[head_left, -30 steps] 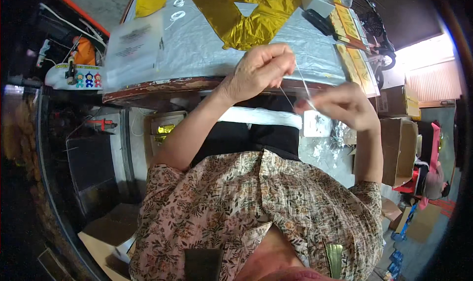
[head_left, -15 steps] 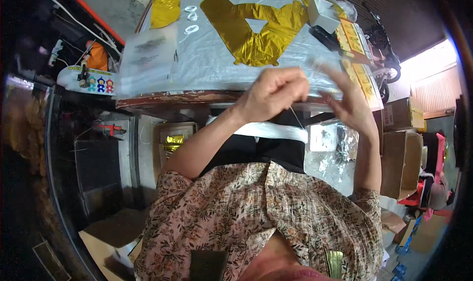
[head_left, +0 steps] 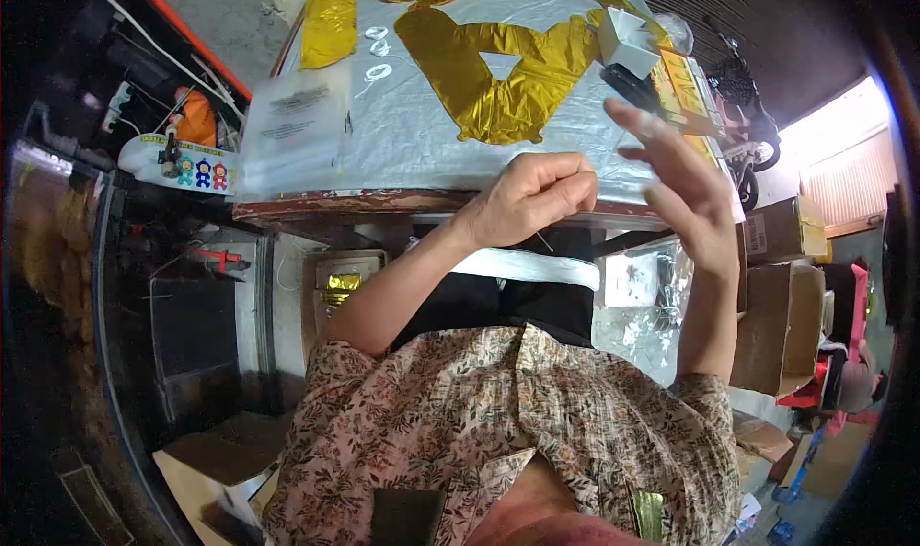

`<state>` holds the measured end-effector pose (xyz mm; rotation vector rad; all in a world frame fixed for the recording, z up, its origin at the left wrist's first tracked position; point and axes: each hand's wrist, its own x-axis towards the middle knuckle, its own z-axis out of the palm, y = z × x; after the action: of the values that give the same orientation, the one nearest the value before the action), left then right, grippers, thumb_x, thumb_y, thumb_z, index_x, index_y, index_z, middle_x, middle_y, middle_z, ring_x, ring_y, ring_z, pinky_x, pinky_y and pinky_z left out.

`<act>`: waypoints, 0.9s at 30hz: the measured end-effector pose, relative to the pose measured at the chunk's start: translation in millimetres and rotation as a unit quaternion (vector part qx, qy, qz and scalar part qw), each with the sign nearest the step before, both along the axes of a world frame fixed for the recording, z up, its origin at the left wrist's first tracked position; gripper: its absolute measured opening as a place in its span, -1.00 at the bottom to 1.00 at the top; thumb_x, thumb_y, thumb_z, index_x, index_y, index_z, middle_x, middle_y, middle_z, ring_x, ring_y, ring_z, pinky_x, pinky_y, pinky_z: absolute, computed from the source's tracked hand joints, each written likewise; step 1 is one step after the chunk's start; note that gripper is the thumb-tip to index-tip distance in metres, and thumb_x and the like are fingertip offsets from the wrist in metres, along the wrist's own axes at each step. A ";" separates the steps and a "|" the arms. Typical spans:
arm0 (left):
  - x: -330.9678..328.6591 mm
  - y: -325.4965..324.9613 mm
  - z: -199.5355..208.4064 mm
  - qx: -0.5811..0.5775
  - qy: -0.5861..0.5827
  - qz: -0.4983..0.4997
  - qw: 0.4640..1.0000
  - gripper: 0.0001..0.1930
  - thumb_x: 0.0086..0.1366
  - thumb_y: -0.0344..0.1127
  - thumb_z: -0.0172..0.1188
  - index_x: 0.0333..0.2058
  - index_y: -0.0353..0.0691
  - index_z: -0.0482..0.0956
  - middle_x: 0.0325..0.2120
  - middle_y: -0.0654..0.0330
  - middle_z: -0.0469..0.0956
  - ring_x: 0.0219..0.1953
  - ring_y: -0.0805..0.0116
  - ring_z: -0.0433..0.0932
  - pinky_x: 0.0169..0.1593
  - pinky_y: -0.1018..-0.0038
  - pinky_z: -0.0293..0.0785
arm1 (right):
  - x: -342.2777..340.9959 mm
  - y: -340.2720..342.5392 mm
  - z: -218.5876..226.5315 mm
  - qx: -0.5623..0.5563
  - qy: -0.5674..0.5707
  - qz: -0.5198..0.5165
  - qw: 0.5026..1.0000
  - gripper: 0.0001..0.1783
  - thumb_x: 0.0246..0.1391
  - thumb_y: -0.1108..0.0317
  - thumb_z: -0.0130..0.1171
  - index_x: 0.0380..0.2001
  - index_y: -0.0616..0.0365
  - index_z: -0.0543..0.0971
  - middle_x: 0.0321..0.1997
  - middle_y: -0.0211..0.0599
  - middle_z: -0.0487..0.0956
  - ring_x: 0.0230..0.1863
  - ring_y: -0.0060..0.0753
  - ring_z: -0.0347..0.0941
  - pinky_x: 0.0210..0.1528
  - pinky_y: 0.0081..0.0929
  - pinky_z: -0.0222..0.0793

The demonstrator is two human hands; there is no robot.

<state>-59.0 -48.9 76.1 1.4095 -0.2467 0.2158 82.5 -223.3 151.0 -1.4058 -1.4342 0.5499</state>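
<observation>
My left hand [head_left: 537, 199] is closed in a fist in front of the table's near edge. A thin strand [head_left: 545, 243] hangs below it, apparently from inside the fist. To its right, my right hand [head_left: 692, 196] is raised with fingers apart, and nothing shows in it. Beyond both hands, a flat gold foil balloon [head_left: 508, 91] shaped like the letter A lies on the table. Small coils of white string [head_left: 378, 71] lie left of the balloon. Clear plastic bags [head_left: 292, 129] are stacked at the table's near left corner.
A white open box [head_left: 628, 40], a black object [head_left: 628, 88] and yellow packages [head_left: 682, 91] stand at the table's right side. More gold foil [head_left: 328, 29] lies at the far left. Cardboard boxes [head_left: 781, 326] stand on the right; another box [head_left: 321, 273] sits under the table.
My right hand has turned and its fingers are more spread. My left fist stays in nearly the same place, rolled slightly. The strand below it now hangs shorter and further left.
</observation>
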 end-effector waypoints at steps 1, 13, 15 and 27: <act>-0.2 0.6 -0.6 -0.028 -0.032 0.016 0.999 -0.73 0.50 -0.25 -0.07 -0.37 -0.25 0.45 -0.63 0.46 0.24 -0.65 0.72 0.14 -0.57 0.70 0.05 | 12.0 5.5 -4.3 -0.038 -0.138 -0.039 0.989 -0.44 0.20 0.36 0.18 0.26 0.20 0.39 0.31 0.01 0.40 0.23 -0.16 0.44 0.06 -0.28 0.51; 2.8 20.0 -0.9 -0.012 -0.012 0.105 0.994 -0.78 0.47 -0.27 -0.02 -0.37 -0.22 0.45 -0.61 0.49 0.24 -0.62 0.75 0.10 -0.54 0.70 0.02 | 4.4 -1.5 -16.9 -0.120 0.046 0.202 0.971 -0.48 0.13 0.38 0.21 0.17 0.29 0.48 0.18 0.04 0.52 0.01 -0.14 0.60 -0.07 -0.35 0.57; 14.1 17.6 -26.0 0.132 -0.154 0.171 0.964 -0.76 0.48 -0.26 -0.03 -0.37 -0.24 0.45 -0.62 0.50 0.23 -0.62 0.75 0.09 -0.54 0.70 0.02 | -10.1 -11.9 -4.1 -0.063 0.202 0.090 0.973 -0.40 0.08 0.34 0.26 0.21 0.27 0.45 0.24 0.10 0.46 0.17 -0.06 0.50 0.01 -0.30 0.53; 4.6 2.7 -4.8 0.033 0.016 0.095 0.995 -0.75 0.45 -0.24 0.03 -0.39 -0.23 0.49 -0.66 0.49 0.23 -0.61 0.74 0.15 -0.56 0.69 0.03 | -12.3 9.7 -6.6 -0.188 -0.150 -0.081 0.967 -0.46 0.14 0.47 0.20 0.21 0.29 0.42 0.21 0.00 0.50 0.08 -0.29 0.55 0.18 -0.26 0.40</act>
<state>-54.4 -46.2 71.4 1.5012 -0.0941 0.3442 70.2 -213.6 144.4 -1.9570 -1.4822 0.5392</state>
